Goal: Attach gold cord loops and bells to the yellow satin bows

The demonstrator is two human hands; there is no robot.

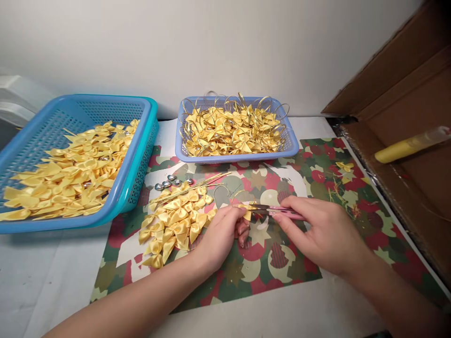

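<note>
The left hand (220, 232) pinches a yellow bow (248, 216) above the patterned sheet (232, 272), and the right hand (326, 230) grips pink-handled scissors (294, 215) close against this bow, so a small slip could perhaps damage it or hurt the left hand.

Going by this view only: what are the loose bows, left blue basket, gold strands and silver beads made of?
Loose bows: likely satin ribbon; soft sheen, folded tails.
Left blue basket: probably molded plastic; smooth rim, perforated walls.
Gold strands: metallic finish, glinting; wire or coated cord, can't tell.
Silver beads: mirror-like highlights; metal or plated plastic.
</note>
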